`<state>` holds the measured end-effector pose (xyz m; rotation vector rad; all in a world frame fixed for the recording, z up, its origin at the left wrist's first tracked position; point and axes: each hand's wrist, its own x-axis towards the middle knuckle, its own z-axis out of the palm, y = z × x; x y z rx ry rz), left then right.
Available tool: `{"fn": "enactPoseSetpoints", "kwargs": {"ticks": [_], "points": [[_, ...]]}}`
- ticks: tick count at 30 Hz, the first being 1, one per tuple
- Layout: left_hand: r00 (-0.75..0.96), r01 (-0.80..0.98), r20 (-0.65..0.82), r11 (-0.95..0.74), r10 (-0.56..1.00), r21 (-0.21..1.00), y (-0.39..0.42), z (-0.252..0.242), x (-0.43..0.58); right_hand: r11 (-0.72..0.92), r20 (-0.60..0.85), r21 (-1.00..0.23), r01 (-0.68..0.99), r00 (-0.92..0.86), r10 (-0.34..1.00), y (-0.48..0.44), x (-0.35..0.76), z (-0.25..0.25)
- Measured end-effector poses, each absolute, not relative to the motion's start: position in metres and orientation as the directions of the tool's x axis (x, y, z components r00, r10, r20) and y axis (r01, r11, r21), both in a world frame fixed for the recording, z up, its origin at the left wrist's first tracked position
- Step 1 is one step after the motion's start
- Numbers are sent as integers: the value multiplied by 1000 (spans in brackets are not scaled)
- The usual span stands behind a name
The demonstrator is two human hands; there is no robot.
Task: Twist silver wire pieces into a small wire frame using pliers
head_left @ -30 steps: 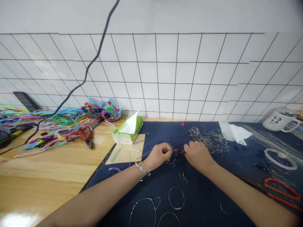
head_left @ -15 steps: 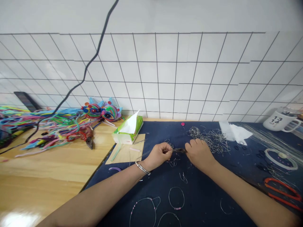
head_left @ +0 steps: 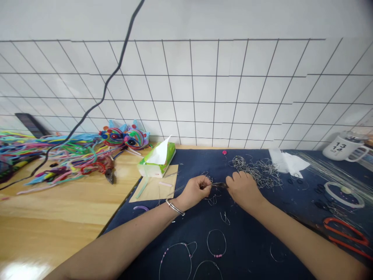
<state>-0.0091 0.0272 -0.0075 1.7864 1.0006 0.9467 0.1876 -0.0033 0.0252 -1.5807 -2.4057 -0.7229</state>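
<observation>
My left hand (head_left: 196, 190), with a silver bangle (head_left: 175, 207) at its wrist, pinches a thin wire whose details the fingers hide. From the right, my right hand (head_left: 242, 189) is closed round dark pliers (head_left: 220, 185); their jaws point left and meet the wire close to my left fingertips. The handles are covered by my fist. Beneath and around the left hand lie loose bits of wire (head_left: 213, 200). Nearer to me on the dark blue mat (head_left: 241, 241) rest a small wire loop with pink beads (head_left: 217, 255) and a larger beaded wire loop (head_left: 190, 256).
Behind my right hand is a tangle of wire (head_left: 262, 171). Red-handled scissors (head_left: 346, 231), a white ring-shaped dish (head_left: 344, 194) and a mug (head_left: 344, 147) stand at right. A tissue pack (head_left: 157, 160) and colourful pipe cleaners (head_left: 64, 155) lie left.
The whole view has shifted very slightly. Both hands keep the same hold, with the pliers' jaws still at the wire by my left fingertips.
</observation>
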Motion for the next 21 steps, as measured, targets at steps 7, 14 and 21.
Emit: {"fn": "enactPoseSetpoints", "kwargs": {"ticks": [7, 14, 21], "points": [[396, 232, 161, -269, 904, 935, 29, -10, -10, 318, 386, 289, 903, -414, 825, -3, 186, 23], [390, 204, 133, -226, 911, 952, 30, -14, -11, 314, 383, 284, 906, -407, 829, -2, 187, 21], [389, 156, 120, -194, 914, 969, 29, -13, -9, 337, 365, 251, 908, -411, 835, -3, 188, 24]]}}
